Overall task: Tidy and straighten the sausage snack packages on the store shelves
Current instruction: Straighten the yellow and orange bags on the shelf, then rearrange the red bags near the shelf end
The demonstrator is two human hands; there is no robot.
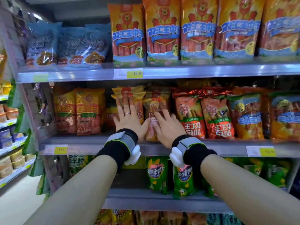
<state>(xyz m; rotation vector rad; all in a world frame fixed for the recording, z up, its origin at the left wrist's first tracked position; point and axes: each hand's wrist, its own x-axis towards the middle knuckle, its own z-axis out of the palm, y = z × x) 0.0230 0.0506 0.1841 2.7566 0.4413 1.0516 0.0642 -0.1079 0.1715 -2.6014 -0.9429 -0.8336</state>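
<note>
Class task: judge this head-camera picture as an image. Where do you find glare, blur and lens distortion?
Head view: glare streaks the top-shelf orange packs and the red foil packs; the fingertips of the left hand and right hand are motion-blurred; the blue packs look soft; the wide lens bows the shelf edge and tilts the left upright.

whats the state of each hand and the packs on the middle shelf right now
left hand: open, flat against the yellow packs
right hand: open, flat against the orange pack
yellow packs: upright, tops uneven
orange pack: upright, slightly tilted
red packs: standing with print upside down
</note>
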